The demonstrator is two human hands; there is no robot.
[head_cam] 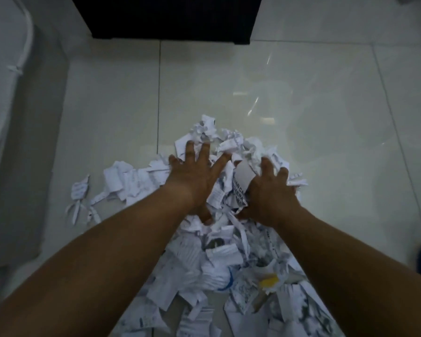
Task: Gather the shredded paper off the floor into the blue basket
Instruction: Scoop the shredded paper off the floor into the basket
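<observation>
A: Where is the shredded paper (219, 251)?
B: Heaped on the floor (253, 98), below the black cabinet (165, 18).
A: Our hands?
B: Left hand (192, 181) and right hand (267, 193) press its far end, fingers spread.

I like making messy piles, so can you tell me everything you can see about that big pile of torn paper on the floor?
The paper pile is a loose heap of white torn strips and scraps, many with grey print, one with a yellow patch. It lies on glossy pale floor tiles and runs out of view at the bottom. A few strips lie apart on its left. The left hand and right hand press on its far end, fingers spread.
</observation>
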